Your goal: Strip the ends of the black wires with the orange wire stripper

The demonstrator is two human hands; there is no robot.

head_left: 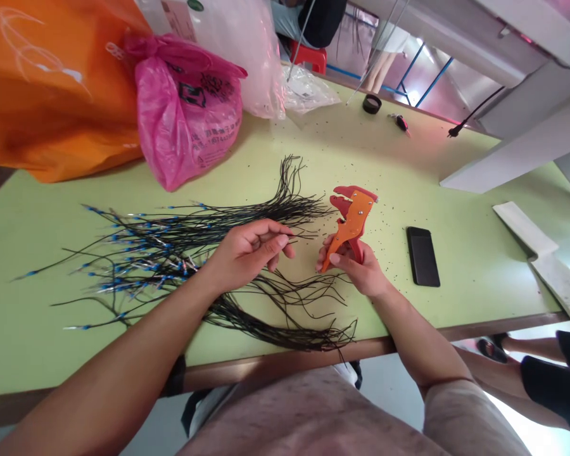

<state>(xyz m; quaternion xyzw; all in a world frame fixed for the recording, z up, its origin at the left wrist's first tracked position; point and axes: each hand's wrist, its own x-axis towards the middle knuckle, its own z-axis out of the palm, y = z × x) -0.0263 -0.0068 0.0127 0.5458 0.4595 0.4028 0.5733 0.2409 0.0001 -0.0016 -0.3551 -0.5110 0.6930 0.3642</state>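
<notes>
My left hand (251, 253) is closed in a pinch on a thin black wire (293, 236), its end sticking out past the fingertips toward the right. In my right hand (356, 266) is a wire stripper (356, 212) with orange and red handles, held upright with its red jaws apart and facing left. No wire lies between the jaws. Under and behind my left hand spreads a bundle of black wires (251, 218), many with blue-and-silver ends at the left. A second bunch of black wires (275, 329) lies nearer the table's front edge.
A pink plastic bag (185, 120) and an orange bag (57, 95) stand at the back left. A black phone (423, 256) lies to the right. Farther back are a tape roll (372, 104) and a power plug (453, 131). Small black scraps dot the green table (470, 253).
</notes>
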